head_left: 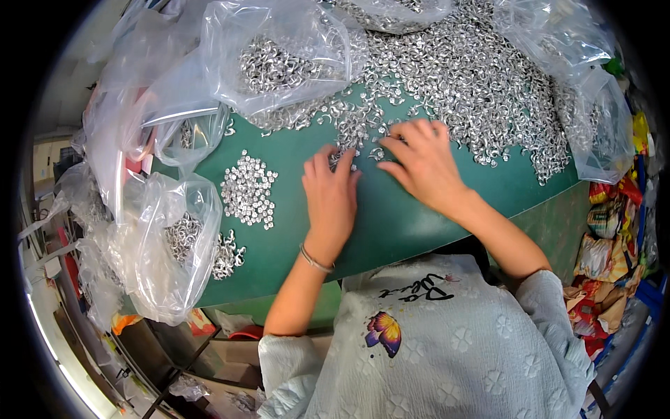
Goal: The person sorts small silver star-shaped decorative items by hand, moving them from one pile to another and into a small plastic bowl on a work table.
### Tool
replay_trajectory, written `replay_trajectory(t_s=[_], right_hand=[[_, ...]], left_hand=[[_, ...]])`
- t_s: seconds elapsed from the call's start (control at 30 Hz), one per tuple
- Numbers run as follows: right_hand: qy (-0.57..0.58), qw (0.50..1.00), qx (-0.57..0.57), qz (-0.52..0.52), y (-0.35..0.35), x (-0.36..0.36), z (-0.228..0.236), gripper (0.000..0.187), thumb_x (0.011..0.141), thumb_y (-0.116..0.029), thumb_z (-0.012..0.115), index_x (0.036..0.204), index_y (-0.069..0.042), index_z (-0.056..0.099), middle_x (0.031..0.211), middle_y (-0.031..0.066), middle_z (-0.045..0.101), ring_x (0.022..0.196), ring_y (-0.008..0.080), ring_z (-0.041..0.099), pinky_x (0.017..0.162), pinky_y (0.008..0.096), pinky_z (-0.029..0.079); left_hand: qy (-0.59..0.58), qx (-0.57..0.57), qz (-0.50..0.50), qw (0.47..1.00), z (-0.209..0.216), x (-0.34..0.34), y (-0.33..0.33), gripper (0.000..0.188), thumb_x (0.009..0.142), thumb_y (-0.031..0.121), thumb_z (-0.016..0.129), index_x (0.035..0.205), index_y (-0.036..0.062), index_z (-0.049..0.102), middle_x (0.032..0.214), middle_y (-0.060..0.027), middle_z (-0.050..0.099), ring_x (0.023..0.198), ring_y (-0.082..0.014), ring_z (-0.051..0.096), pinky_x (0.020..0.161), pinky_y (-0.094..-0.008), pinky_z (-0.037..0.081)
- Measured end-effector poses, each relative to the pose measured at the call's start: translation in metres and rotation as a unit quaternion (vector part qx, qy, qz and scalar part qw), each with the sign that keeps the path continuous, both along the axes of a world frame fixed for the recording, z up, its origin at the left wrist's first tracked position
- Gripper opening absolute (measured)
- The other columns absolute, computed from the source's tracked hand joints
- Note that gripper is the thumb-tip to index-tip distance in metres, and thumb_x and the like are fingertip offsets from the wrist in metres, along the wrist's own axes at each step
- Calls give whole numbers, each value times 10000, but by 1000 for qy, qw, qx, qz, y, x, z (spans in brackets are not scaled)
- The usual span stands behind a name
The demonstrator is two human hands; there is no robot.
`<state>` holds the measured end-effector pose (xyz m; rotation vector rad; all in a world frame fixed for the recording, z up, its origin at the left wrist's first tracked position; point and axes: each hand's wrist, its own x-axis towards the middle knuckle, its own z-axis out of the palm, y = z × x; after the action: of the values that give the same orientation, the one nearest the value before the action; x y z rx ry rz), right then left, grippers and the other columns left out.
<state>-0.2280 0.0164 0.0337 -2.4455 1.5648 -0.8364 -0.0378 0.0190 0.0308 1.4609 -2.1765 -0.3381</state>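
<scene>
Many small shiny silver metal pieces [481, 91], curved and hook-like, are heaped over the far and right part of a green tabletop [398, 216]. A thin trail of the same pieces [354, 129] runs down from the heap to my hands. My left hand [329, 192] rests palm down at the trail's near end, its fingers bent and apart over a few pieces. To its right, my right hand [424, 167] is open, thumb and fingers spread around a loose piece [377, 153]. Whether either hand's fingertips pinch a piece is partly hidden.
A group of small silver pieces [248, 190] lies spread left of my left hand. Clear plastic bags with metal pieces stand at far left [279, 70], near left [174, 244] and right [600, 126]. Colourful packages [604, 272] are beyond the table's right edge.
</scene>
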Motion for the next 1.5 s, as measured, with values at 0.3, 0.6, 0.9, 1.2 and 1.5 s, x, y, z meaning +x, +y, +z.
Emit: replay_trajectory(t_s=[0.3, 0.6, 0.9, 1.2, 1.5], right_hand=[[0, 993, 15, 116, 30, -2, -5, 136, 765, -138, 701, 873, -71, 653, 950, 41, 560, 920, 228, 507, 852, 395, 362], [-17, 992, 11, -124, 21, -24, 8, 137, 762, -131, 741, 862, -79, 663, 886, 28, 576, 865, 237, 509, 763, 375, 348], [-13, 998, 48, -35, 30, -11, 2, 128, 757, -85, 728, 854, -85, 643, 861, 33, 594, 873, 227, 535, 810, 382, 348], [-28, 990, 48, -127, 25, -51, 7, 113, 778, -53, 700, 878, -68, 650, 836, 46, 615, 832, 230, 553, 778, 364, 365], [-3, 995, 27, -92, 24, -33, 9, 153, 762, -61, 703, 910, -73, 667, 909, 39, 575, 888, 237, 524, 795, 374, 357]], left_hand=[[122, 46, -77, 988, 3, -1, 16, 350, 824, -64, 597, 1166, 12, 593, 1190, -169, 539, 1100, -350, 524, 887, -407, 440], [90, 105, -108, 984, 11, -24, 48, 327, 784, -20, 662, 1106, -2, 604, 1122, -131, 540, 937, -307, 537, 817, -386, 452], [154, 89, -91, 980, -6, -15, 54, 277, 811, -6, 637, 1085, -17, 599, 1029, -145, 555, 899, -316, 539, 790, -412, 457], [72, 29, -75, 994, 4, -30, 2, 295, 806, -3, 658, 1097, 0, 607, 994, -152, 569, 911, -336, 560, 799, -417, 460], [95, 56, -75, 991, -9, -14, 10, 149, 817, -6, 626, 962, -5, 593, 997, -138, 554, 910, -320, 547, 777, -406, 444]])
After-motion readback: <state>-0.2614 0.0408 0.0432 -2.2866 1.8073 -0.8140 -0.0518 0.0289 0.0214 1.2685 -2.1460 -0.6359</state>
